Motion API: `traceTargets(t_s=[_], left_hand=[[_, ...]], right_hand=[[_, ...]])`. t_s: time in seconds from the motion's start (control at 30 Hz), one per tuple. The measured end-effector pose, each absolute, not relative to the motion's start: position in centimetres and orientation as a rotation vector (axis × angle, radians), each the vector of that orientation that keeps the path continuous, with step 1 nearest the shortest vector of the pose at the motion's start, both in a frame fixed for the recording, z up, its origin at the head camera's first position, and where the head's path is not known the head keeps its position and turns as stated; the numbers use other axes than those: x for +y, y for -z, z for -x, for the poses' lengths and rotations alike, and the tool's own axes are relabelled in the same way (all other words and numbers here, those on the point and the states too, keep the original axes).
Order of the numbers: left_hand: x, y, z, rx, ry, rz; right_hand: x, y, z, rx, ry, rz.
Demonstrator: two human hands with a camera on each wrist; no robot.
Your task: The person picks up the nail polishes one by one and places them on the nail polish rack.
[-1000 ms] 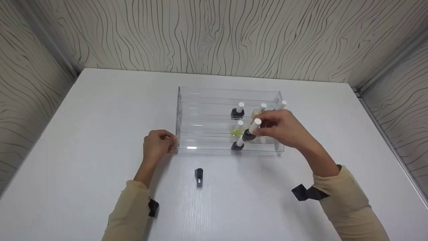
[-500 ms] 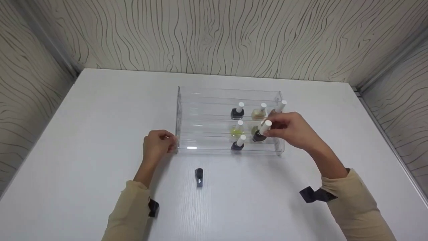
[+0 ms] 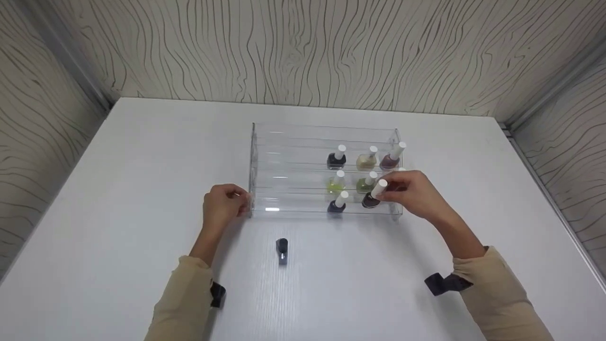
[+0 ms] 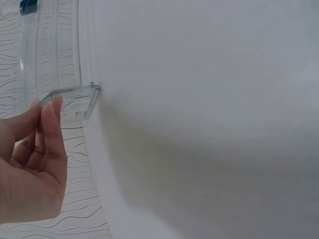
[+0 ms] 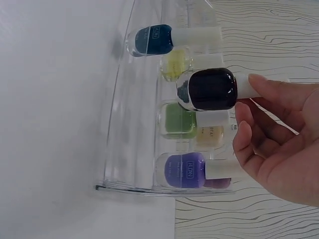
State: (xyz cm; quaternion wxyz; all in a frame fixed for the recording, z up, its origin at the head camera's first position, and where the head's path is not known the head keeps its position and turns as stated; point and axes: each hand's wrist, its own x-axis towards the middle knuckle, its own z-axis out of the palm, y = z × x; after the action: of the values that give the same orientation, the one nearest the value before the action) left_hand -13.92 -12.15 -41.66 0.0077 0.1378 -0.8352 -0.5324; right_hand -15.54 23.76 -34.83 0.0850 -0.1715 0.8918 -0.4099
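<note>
My right hand [image 3: 412,195] pinches the white cap of a nearly black nail polish bottle [image 5: 207,89]. The bottle tilts over the front tier of a clear acrylic rack [image 3: 252,166], right of a dark teal polish bottle [image 5: 154,40]. Just behind stand a green polish bottle [image 5: 179,119] and a yellow one [image 3: 335,185]. A purple bottle [image 5: 183,170] sits near the rack's right end, mostly hidden by the right hand in the head view. My left hand [image 3: 222,206] pinches the rack's left side panel [image 4: 72,91] between thumb and fingers.
On the rack's higher tier stand a black bottle [image 3: 336,161], a cream bottle [image 3: 366,161] and a mauve bottle [image 3: 389,162]. A small black object [image 3: 282,251] lies on the white table [image 3: 322,293] in front. Wood-patterned panels [image 3: 303,57] rise behind and at both sides.
My right hand has carried the dark bottle rightward from above the teal one, then slightly nearer and down to the front tier. The left hand stays on the rack.
</note>
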Motion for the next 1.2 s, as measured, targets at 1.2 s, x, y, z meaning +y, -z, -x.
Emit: traceTargets(t_s=[1.2], left_hand=[[-12.2, 41.7, 14.0, -2.661, 1.627, -0.446]], right_hand=[[24.0, 38.5, 15.7, 2.637, 1.24, 0.383]])
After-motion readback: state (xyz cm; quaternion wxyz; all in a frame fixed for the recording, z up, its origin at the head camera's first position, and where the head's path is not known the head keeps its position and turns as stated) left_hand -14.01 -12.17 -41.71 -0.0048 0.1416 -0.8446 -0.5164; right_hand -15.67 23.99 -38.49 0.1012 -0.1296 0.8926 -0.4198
